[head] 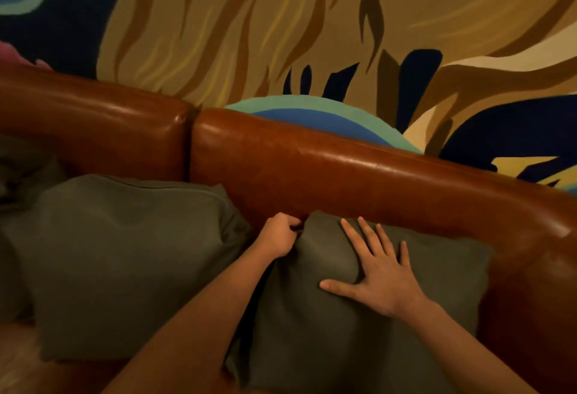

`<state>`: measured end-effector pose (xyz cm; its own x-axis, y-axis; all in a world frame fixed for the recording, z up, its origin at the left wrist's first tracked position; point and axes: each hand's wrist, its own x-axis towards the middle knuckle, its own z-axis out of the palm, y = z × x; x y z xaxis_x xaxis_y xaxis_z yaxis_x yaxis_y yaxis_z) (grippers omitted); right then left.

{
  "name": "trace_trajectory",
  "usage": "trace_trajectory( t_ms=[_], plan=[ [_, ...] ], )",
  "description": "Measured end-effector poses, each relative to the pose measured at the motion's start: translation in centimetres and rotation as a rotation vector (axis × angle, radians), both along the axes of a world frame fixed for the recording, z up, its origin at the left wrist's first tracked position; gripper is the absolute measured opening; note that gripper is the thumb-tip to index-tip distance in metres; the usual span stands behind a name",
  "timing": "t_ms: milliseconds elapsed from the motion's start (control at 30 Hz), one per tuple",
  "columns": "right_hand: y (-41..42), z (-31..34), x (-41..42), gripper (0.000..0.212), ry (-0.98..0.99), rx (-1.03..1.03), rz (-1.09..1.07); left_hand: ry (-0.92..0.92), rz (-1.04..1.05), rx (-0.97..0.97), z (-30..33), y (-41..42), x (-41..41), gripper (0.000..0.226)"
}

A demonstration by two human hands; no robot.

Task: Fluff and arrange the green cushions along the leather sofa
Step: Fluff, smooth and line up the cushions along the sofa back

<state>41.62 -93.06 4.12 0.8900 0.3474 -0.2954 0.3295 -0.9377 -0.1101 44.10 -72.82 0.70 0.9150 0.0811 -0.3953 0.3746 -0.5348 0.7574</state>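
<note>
Cushion (359, 315) in dull green leans against the back of the leather sofa (343, 175) near its right end. The left hand (278, 236) pinches its top left corner; the right hand (377, 272) lies flat, fingers spread, pressing its face. It looks soft, light and slack, so corners and edges seem the best holds. A second cushion (125, 262) sits just beside it.

— What sort of place is this?
— A lounge or sitting room, by the look of it: a brown leather sofa (343, 172) with green cushions (131, 262) stands against a wall painted with a big mural (281, 19).
</note>
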Motion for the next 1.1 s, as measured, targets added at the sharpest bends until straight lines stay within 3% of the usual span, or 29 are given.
trace_trajectory(
  t_ms=[200,333,500,633,767,867,933,1033,1100],
  plan=[
    [-0.2,-0.5,0.2,0.108,-0.002,-0.012,0.01,0.173,-0.087,-0.187,1.0,-0.6,1.0,0.03],
    [-0.2,-0.6,0.4,0.109,0.002,-0.027,0.017,0.23,-0.102,-0.178,0.9,-1.4,1.5,0.048],
    [-0.1,-1.0,0.2,0.104,-0.009,-0.033,0.014,0.115,-0.047,-0.214,0.5,-2.0,1.5,0.028],
    [0.1,-0.9,0.2,0.104,-0.007,-0.041,0.003,-0.012,0.147,-0.241,-0.3,-1.3,1.3,0.018],
    [0.2,-1.0,0.4,0.105,0.005,-0.053,-0.006,-0.165,0.394,-0.008,0.7,0.6,0.5,0.023],
    [0.6,-1.3,0.4,0.106,0.021,-0.058,-0.003,-0.254,0.551,0.032,0.9,2.5,-0.2,0.028],
    [0.8,-1.4,0.3,0.106,0.013,-0.058,-0.002,-0.218,0.565,-0.014,0.8,3.1,-0.2,0.028],
    [0.7,-1.3,0.2,0.106,0.003,-0.069,0.005,0.001,0.594,-0.337,1.6,3.3,0.5,0.026],
    [0.4,-1.2,0.0,0.107,0.009,-0.067,0.006,0.143,0.533,-0.341,2.4,3.4,0.9,0.048]
  ],
)
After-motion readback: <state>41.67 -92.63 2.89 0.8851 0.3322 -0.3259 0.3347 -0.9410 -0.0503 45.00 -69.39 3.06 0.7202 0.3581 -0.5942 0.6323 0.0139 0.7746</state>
